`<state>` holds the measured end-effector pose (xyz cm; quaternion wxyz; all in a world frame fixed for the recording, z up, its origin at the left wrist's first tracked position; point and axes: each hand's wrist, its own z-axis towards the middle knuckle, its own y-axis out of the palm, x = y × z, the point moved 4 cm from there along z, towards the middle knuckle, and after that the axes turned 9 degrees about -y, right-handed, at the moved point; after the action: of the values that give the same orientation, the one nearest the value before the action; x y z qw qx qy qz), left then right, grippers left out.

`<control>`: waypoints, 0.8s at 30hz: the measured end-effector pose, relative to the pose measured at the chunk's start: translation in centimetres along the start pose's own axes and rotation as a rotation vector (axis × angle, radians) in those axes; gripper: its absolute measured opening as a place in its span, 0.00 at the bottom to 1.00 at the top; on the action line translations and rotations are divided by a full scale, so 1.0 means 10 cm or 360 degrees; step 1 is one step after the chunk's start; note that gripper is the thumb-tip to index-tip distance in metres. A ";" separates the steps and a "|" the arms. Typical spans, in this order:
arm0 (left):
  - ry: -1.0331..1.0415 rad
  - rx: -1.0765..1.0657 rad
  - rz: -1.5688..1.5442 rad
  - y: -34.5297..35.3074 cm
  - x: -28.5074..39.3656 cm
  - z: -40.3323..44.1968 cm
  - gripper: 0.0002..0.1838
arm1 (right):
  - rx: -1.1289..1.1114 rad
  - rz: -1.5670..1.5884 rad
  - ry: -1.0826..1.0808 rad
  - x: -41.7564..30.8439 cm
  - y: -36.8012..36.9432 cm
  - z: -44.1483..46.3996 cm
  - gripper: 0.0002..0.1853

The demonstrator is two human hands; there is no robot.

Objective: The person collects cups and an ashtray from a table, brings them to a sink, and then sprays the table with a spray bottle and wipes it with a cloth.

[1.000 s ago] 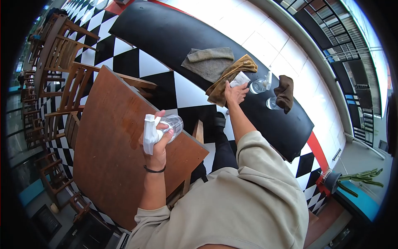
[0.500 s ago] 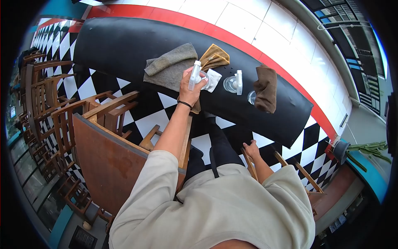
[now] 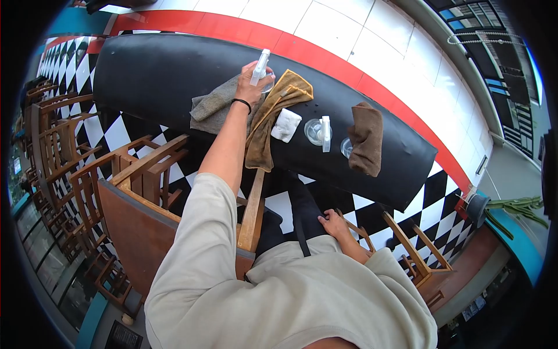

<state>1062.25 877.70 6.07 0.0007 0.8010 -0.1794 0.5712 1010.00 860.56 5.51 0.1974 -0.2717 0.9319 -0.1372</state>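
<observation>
My left hand (image 3: 251, 86), with a dark band at the wrist, is closed around a clear spray bottle with a white trigger head (image 3: 260, 68). It is over the far part of a black padded bench (image 3: 157, 64). Under and beside that hand lie a grey cloth (image 3: 210, 110) and a brown cloth with an orange edge (image 3: 273, 110). To their right are a folded white cloth (image 3: 286, 125) and a second spray bottle (image 3: 317, 132). My right hand (image 3: 333, 223) rests by my right thigh, fingers loosely apart and holding nothing.
A brown cloth (image 3: 366, 139) drapes over another clear container (image 3: 347, 148) on the bench. A wooden table (image 3: 133, 232) and several chairs stand to the left. More wooden chair parts (image 3: 415, 247) are at the right, above a checkered floor (image 3: 279, 210).
My left hand has carried the spray bottle left and farther away, from beside the white cloth to over the grey cloth. My right hand has moved left, closer to my thigh.
</observation>
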 end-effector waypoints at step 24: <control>-0.0461 0.0074 0.0413 -0.45 -0.17 -1.12 0.29 | 0.0140 0.0056 -0.0097 0.21 -0.29 0.34 0.28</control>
<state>1052.80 884.76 9.32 -0.1174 0.8448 -0.2661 0.4492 1011.18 856.48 2.94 0.2397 -0.2503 0.9232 -0.1662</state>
